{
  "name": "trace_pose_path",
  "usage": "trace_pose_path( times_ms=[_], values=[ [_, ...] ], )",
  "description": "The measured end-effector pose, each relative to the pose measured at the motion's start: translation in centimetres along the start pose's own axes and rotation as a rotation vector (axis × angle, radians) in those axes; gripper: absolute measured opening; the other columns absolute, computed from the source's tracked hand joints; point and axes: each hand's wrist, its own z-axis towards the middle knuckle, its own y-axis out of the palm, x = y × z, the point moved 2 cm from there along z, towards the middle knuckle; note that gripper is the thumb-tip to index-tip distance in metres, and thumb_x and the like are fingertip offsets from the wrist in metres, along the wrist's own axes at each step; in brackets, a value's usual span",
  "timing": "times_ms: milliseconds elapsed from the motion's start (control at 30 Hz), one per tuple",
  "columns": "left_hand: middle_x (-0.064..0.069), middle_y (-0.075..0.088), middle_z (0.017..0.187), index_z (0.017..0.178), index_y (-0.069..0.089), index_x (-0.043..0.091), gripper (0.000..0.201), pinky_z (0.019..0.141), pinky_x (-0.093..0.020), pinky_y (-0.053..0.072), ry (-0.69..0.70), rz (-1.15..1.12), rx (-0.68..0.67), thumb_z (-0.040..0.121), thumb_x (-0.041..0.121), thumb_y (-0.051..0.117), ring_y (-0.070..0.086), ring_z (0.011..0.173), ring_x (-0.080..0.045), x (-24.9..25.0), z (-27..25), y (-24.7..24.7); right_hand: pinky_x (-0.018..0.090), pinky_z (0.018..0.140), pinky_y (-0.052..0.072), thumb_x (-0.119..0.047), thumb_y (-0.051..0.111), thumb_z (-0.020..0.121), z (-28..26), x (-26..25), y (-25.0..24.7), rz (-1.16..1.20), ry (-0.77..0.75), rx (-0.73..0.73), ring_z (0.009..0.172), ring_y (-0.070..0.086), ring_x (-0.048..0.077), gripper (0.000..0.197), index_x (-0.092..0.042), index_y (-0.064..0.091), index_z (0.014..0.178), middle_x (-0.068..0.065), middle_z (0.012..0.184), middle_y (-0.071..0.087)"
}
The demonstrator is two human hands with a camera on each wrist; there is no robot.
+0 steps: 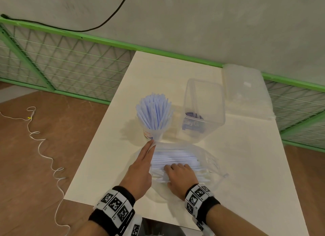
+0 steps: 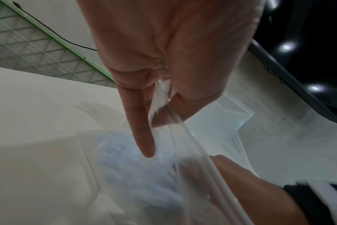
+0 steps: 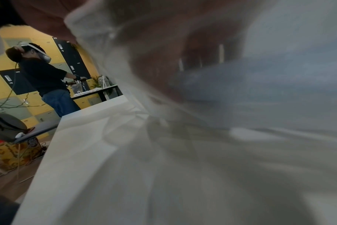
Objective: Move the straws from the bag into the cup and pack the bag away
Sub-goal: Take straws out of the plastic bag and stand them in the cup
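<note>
A clear bag point(image 1: 207, 158) of straws point(image 1: 175, 159) is laid flat on the white table point(image 1: 255, 165), just in front of the cup point(image 1: 149, 132) filled with more straws. Its open edge is pinched by the left hand point(image 1: 140, 167). The right hand point(image 1: 181, 176) is curled around straws inside the bag.

Blurred bag point(image 3: 183, 152) over fingers point(image 3: 164, 68)

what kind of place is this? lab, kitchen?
Probably a data-collection lab, not a kitchen: a bare white table fenced by a green mesh barrier, and in the right wrist view another person wearing a headset at a separate table.
</note>
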Motion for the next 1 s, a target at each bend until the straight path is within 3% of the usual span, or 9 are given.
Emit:
trace_pose_path(
  times_ms=[100, 267, 333, 467, 533, 700, 833, 900, 1000],
  values=[
    [0.029, -0.006, 0.157, 0.154, 0.009, 0.031, 0.095, 0.08, -0.006, 0.042, 0.0, 0.008, 0.0, 0.078, -0.017, 0.043, 0.044, 0.103, 0.004, -0.1, 0.0, -0.1, 0.038, 0.068, 0.052, -0.017, 0.075, 0.064, -0.1, 0.1, 0.3, -0.017, -0.008, 0.006, 0.076, 0.067, 0.028, 0.038, -0.016, 0.066, 0.102, 0.003, 0.084, 0.07],
    [0.029, -0.006, 0.156, 0.154, 0.01, 0.031, 0.096, 0.082, -0.007, 0.043, 0.014, 0.005, 0.009, 0.078, -0.018, 0.043, 0.045, 0.107, 0.003, 0.0, 0.0, -0.1, 0.044, 0.095, 0.04, -0.013, 0.049, 0.089, 0.5, 0.0, 0.1, -0.051, -0.003, 0.036, 0.113, 0.054, 0.034, 0.036, -0.009, 0.055, 0.124, 0.012, 0.122, 0.059],
    [0.029, -0.005, 0.156, 0.153, 0.011, 0.031, 0.096, 0.085, -0.01, 0.044, 0.022, 0.003, 0.013, 0.078, -0.018, 0.043, 0.049, 0.112, -0.002, 0.0, 0.0, -0.2, 0.044, 0.097, 0.038, -0.015, 0.049, 0.089, 0.6, 0.0, 0.1, -0.097, 0.007, 0.019, 0.115, 0.052, 0.035, 0.036, -0.009, 0.053, 0.125, 0.013, 0.125, 0.056],
    [0.026, -0.003, 0.158, 0.154, 0.012, 0.029, 0.094, 0.082, 0.004, 0.033, 0.031, -0.014, 0.018, 0.078, -0.019, 0.042, 0.046, 0.125, -0.009, -0.3, 0.2, -0.1, 0.043, 0.095, 0.034, -0.014, 0.049, 0.088, 0.5, -0.2, 0.0, -0.117, 0.014, 0.0, 0.109, 0.057, 0.033, 0.034, -0.012, 0.051, 0.122, 0.01, 0.119, 0.062],
    [0.026, -0.002, 0.158, 0.154, 0.013, 0.029, 0.094, 0.084, 0.003, 0.033, 0.04, -0.012, 0.025, 0.078, -0.018, 0.043, 0.046, 0.127, -0.011, -0.3, 0.2, -0.1, 0.043, 0.096, 0.033, -0.02, 0.048, 0.089, 0.4, 0.0, -0.1, -0.073, 0.019, 0.022, 0.111, 0.055, 0.031, 0.034, -0.014, 0.051, 0.122, 0.008, 0.12, 0.061],
    [0.025, 0.002, 0.158, 0.153, 0.016, 0.03, 0.098, 0.09, -0.008, 0.037, 0.05, -0.024, 0.05, 0.073, -0.02, 0.041, 0.046, 0.128, -0.015, -0.6, 0.4, -0.5, 0.034, 0.085, 0.041, -0.041, 0.044, 0.09, -1.0, 2.2, -1.2, 0.259, 0.123, 0.07, 0.099, 0.061, 0.024, 0.033, -0.022, 0.051, 0.116, 0.0, 0.108, 0.064],
    [0.024, 0.003, 0.158, 0.153, 0.016, 0.03, 0.097, 0.089, -0.008, 0.036, 0.046, -0.026, 0.051, 0.074, -0.02, 0.041, 0.047, 0.128, -0.016, -0.7, 0.6, -0.6, 0.03, 0.066, 0.043, -0.042, 0.061, 0.091, -2.7, 3.6, -3.4, 0.671, 0.178, 0.236, 0.071, 0.059, 0.02, 0.021, -0.024, 0.054, 0.082, -0.004, 0.073, 0.061],
    [0.024, 0.003, 0.158, 0.153, 0.017, 0.03, 0.097, 0.087, -0.004, 0.035, 0.045, -0.025, 0.048, 0.074, -0.02, 0.041, 0.047, 0.128, -0.016, -0.8, 0.7, -0.6, 0.033, 0.065, 0.046, -0.038, 0.068, 0.088, -3.7, 3.9, -4.7, 0.865, 0.244, 0.385, 0.063, 0.06, 0.023, 0.03, -0.017, 0.061, 0.067, 0.002, 0.064, 0.064],
    [0.024, 0.003, 0.158, 0.153, 0.018, 0.028, 0.095, 0.08, 0.005, 0.031, 0.039, -0.023, 0.044, 0.074, -0.02, 0.041, 0.047, 0.128, -0.015, -0.8, 0.9, -0.6, 0.041, 0.068, 0.052, -0.042, 0.071, 0.079, -4.5, 3.4, -6.0, 1.19, 0.281, 0.494, 0.071, 0.062, 0.036, 0.045, 0.001, 0.064, 0.067, 0.02, 0.071, 0.065]
  ],
)
